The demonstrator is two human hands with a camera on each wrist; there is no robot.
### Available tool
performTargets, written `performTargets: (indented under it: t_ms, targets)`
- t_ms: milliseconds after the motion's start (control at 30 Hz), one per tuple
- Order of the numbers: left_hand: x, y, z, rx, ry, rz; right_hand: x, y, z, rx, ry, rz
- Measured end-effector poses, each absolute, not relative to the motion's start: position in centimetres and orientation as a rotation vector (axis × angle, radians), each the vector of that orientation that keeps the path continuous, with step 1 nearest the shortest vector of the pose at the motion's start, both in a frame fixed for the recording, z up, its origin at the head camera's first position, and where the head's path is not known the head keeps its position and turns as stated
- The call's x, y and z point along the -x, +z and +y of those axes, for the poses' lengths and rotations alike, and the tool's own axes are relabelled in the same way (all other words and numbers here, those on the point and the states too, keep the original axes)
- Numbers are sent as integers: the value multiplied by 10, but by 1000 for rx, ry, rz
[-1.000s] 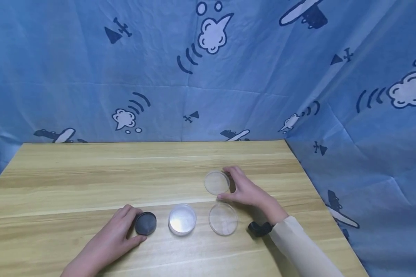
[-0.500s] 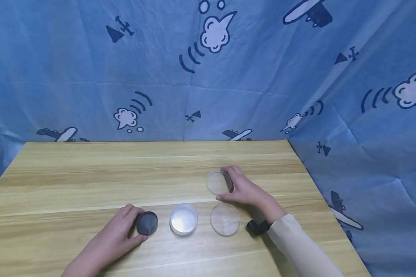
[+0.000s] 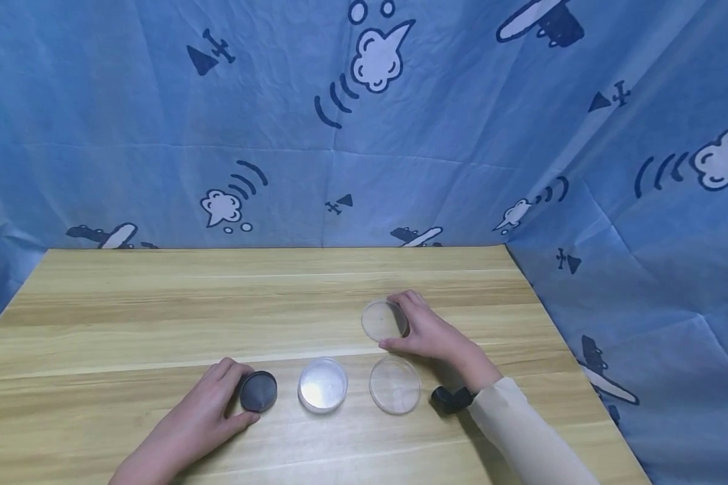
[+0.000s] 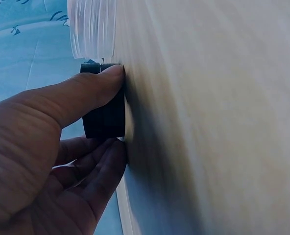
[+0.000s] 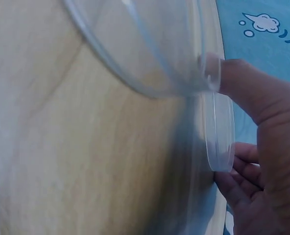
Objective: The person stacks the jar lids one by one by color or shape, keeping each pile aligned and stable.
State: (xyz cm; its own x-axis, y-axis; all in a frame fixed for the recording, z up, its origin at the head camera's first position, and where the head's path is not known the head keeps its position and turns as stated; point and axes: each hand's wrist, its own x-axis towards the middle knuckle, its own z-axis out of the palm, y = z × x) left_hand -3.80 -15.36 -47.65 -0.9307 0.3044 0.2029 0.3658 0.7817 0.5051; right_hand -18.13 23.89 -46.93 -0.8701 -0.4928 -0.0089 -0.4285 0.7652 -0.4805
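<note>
My left hand (image 3: 201, 411) grips a short black round container (image 3: 258, 391) from its left side, the thumb at the near rim and the fingers at the far rim. In the left wrist view this black container (image 4: 105, 115) sits against the wood. Farther back, my right hand (image 3: 427, 329) holds a clear petri dish (image 3: 381, 322) by its right side between thumb and fingertips. The right wrist view shows that petri dish (image 5: 220, 139) at the fingertips, low against the table. A second clear petri dish (image 3: 394, 385) lies in front of the right hand.
A stack of clear petri dishes (image 3: 322, 385) stands between the black container and the front dish. A black band piece (image 3: 451, 400) shows at the right wrist by the sleeve. The wooden table (image 3: 188, 303) meets a blue patterned curtain (image 3: 279, 135) behind and at the right.
The right hand has come in round the back petri dish until thumb and fingertips meet its rim. The left hand stays on the black container. The head view has shifted slightly.
</note>
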Motion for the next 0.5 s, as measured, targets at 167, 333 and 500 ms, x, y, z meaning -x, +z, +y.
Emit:
performTargets:
  t_ms: [167, 333, 500]
  targets:
    - [38, -476, -153, 549, -835, -2851, 180, -469, 238, 737, -729, 2839]
    - [37, -475, -153, 531, -830, -2877, 180, -471, 238, 732, -732, 2849]
    - [38, -473, -153, 506, -828, -2915, 180, -471, 239, 732, -742, 2854]
